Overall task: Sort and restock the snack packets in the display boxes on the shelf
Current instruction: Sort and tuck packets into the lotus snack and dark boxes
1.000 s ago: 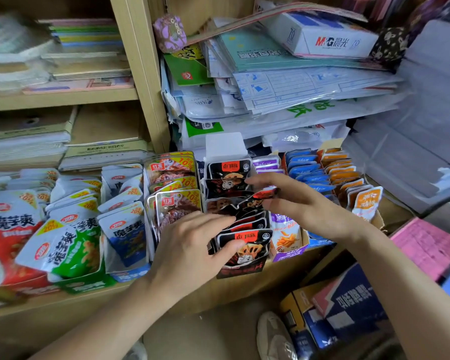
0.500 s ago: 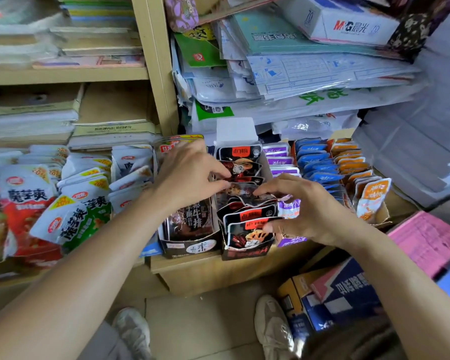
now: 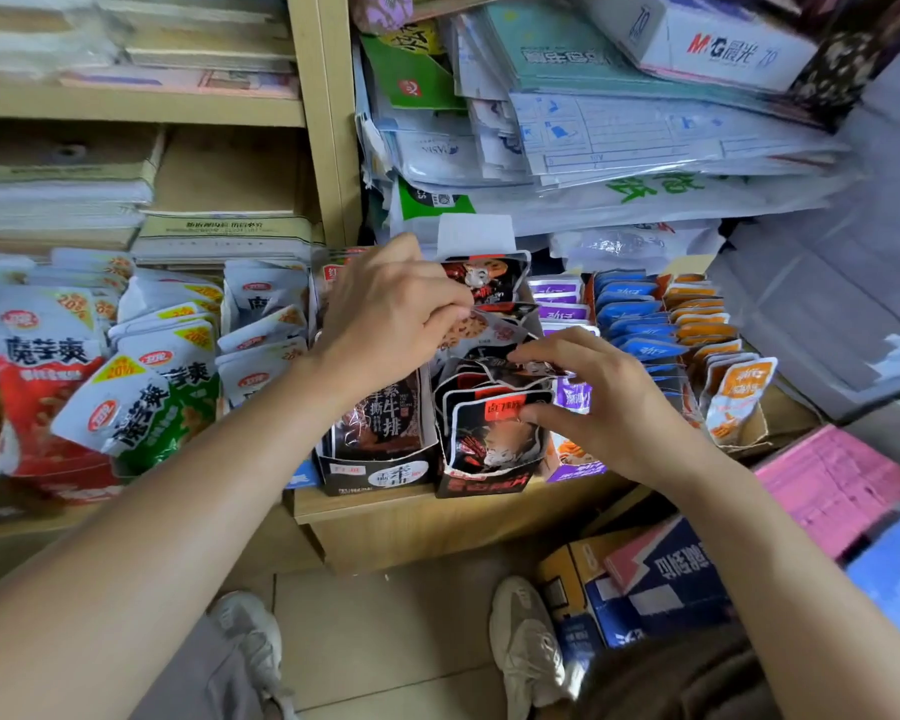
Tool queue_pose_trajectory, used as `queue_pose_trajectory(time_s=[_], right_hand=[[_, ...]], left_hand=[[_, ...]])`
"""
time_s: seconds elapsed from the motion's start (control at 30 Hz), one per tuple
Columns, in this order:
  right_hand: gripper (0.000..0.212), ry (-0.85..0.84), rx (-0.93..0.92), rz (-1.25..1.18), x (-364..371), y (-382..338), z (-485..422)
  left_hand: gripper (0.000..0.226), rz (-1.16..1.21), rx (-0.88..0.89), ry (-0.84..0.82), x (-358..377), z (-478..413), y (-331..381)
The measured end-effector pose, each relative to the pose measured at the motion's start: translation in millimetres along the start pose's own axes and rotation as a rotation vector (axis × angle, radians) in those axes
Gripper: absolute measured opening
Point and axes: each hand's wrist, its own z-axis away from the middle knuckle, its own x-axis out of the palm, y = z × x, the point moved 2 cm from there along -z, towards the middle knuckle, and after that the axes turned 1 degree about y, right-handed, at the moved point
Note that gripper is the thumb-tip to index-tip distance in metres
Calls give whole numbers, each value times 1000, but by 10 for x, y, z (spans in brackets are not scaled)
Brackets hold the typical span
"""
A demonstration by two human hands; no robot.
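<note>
We are partway through tidying the narrow black cardboard display box [image 3: 481,483] at the front edge of the pale wooden shelf [image 3: 385,506]. It stands between a wider black box of dark packets [image 3: 375,472] on its left and a row of small purple packets [image 3: 559,298] on its right. The task's things here, the glossy black snack packets with red labels [image 3: 494,439], stand in a crooked file inside the narrow box, some leaning and overlapping. Our left hand [image 3: 385,319] reaches in over the wider box with the wrist bent. Its fingers [image 3: 453,309] are curled and pinch the top edge of one pale packet printed with brown round shapes [image 3: 481,330], about the middle of the file. Our right hand [image 3: 614,407] comes in from the right, arched like a claw. Its fingers are set on the tops of the front packets and the thumb is pressed on the foremost red label, so it grasps the front bunch. We judge the step to be straightening this row. Next, the front bunch should be drawn forward to open a gap. The pinched packet can then be slid down upright into it, or lifted out if it belongs elsewhere, without crumpling its neighbours.
</note>
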Motion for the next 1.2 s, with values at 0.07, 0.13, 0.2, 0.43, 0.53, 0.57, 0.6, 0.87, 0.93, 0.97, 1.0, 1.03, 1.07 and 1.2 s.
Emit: queue_pose_trajectory(time_s=[0.07,0.13,0.2,0.43,0.53,0.57,0.6,0.87,0.93,0.97,1.0,1.03,1.07,1.2], right_hand=[[44,-31,27,2,15,6,-46],[37,-76,36,2,16,5,-74],[33,-38,16,-36,-12,-27,-59],[17,335,-151,120,11,-67,-39],[21,318,-124,156,123,-19,-91],[22,334,-108,128,106,-24,-89],[25,338,-86,53,60,-42,-72],[59,67,-64,-82,-24,-153,108],[52,97,-75,-10,34,-143,91],[46,102,-82,22,60,-141,84],[40,103,-91,43,87,-140,77],[36,99,-90,53,119,-140,70],[33,93,-80,49,146,-141,63],[33,81,-46,79,154,-166,66]], left_hand=[[9,-6,3,15,10,-7,-14],[12,-14,9,-26,62,12,-19],[13,0,0,-70,115,43,-36],[16,38,-27,-64,181,115,-42],[18,40,-22,-61,177,139,-41],[17,44,-24,-45,160,137,-38],[15,51,-25,-27,141,132,-39],[16,35,119,-141,92,110,-83],[10,31,106,-132,89,93,-69],[6,33,96,-121,86,87,-59],[5,31,92,-104,89,89,-50],[5,22,96,-84,94,97,-36],[5,8,107,-63,101,108,-19],[9,-42,109,34,112,155,6]])
